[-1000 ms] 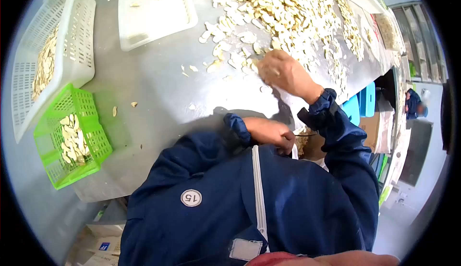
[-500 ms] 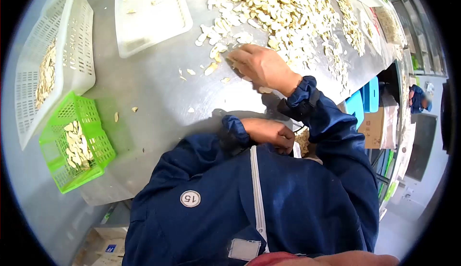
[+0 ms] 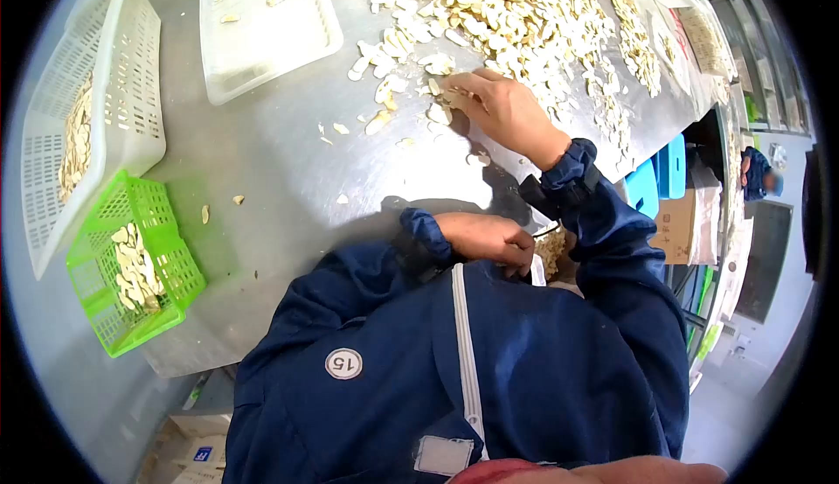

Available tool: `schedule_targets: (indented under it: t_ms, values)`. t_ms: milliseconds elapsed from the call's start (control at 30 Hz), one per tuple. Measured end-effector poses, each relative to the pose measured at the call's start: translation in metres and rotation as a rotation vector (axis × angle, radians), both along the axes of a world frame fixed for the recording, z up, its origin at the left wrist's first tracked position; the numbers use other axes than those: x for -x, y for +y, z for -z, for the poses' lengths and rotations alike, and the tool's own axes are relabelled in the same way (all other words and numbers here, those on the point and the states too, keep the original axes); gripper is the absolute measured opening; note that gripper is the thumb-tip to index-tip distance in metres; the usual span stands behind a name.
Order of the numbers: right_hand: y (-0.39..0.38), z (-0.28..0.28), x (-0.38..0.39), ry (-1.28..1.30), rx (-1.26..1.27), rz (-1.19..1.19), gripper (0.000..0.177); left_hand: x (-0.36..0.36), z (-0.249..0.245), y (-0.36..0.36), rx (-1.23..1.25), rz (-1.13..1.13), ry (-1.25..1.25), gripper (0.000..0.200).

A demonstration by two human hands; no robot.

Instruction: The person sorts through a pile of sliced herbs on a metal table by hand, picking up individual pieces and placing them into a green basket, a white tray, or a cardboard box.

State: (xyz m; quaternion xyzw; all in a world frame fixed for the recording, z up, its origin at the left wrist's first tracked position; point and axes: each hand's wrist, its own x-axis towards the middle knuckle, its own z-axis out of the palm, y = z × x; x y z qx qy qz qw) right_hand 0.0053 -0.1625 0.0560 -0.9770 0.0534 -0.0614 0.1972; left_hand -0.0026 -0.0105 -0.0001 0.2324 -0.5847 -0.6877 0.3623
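Observation:
Pale dried slices [image 3: 516, 12] are heaped on the metal table [image 3: 288, 147], with loose ones scattered toward me. My right hand [image 3: 511, 115] hovers over the near edge of the heap. Its fingers are stretched out and apart, fingertips close to a few loose slices [image 3: 439, 114]. I see nothing gripped in it. My left hand [image 3: 491, 241] is at the table's near edge, close to my jacket, with its fingers curled down. Whatever they hold, if anything, is hidden. Just beside it, below the edge, more small pale pieces [image 3: 551, 248] show in a partly hidden container.
A shallow white tray [image 3: 214, 55] with a few slices lies at the far left. A white perforated basket [image 3: 140, 90] and a green basket [image 3: 183, 265], both holding slices, stand at the left. Blue bins [image 3: 671, 169] and a cardboard box [image 3: 673, 226] are on the right. Another person [image 3: 756, 174] is in the background.
My right hand has moved a little away to the right, leaving loose slices uncovered near its fingertips. The left hand has stayed nearly in place. The whole view has shifted slightly.

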Motion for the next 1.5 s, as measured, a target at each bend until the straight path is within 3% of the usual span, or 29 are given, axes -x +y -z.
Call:
schedule_targets:
  t_ms: [100,200,367,500,633,767,900,1167,1233,1333,1433,1500]
  values:
    - [0.006,-0.001,-0.001,-0.167,0.12,-0.064,0.023,-0.001,-0.001,0.002,-0.014,-0.005,0.005,0.035]
    - [0.012,0.007,0.002,-0.056,0.081,-0.174,0.023,0.0,-0.001,0.001,-0.008,-0.005,0.01,0.035]
    - [0.015,0.006,0.005,0.041,0.004,-0.093,0.022,0.002,0.004,0.0,-0.018,-0.014,0.003,0.034]
    - [0.004,-0.004,0.022,0.109,-0.127,-0.008,0.021,0.002,0.006,0.001,-0.068,-0.054,0.029,0.033]
    - [-0.012,-0.006,0.057,0.099,-0.215,0.227,0.019,-0.003,-0.001,0.003,-0.186,-0.034,0.021,0.032]
    - [-0.021,0.003,0.098,-0.119,-0.123,0.244,0.029,-0.006,-0.009,0.005,-0.274,-0.013,-0.002,0.031]
    - [-0.022,-0.006,0.114,-0.04,-0.156,0.496,0.028,-0.006,-0.012,0.006,-0.293,-0.044,-0.021,0.03]
    - [0.01,0.01,0.101,-0.1,0.047,0.304,0.023,-0.004,-0.01,0.008,-0.295,-0.076,-0.019,0.028]
    - [0.009,0.012,0.102,-0.079,-0.022,0.342,0.024,-0.005,-0.01,0.008,-0.288,-0.092,-0.01,0.026]
    - [0.002,0.014,0.111,-0.082,-0.136,0.386,0.024,-0.007,-0.016,0.008,-0.361,-0.151,0.024,0.027]
    - [-0.005,0.007,0.119,-0.033,-0.266,0.439,0.024,-0.004,-0.01,0.009,-0.385,-0.261,0.275,0.03]
    - [-0.012,0.001,0.122,0.051,-0.375,0.539,0.023,-0.006,-0.01,0.009,-0.494,-0.339,0.431,0.048]
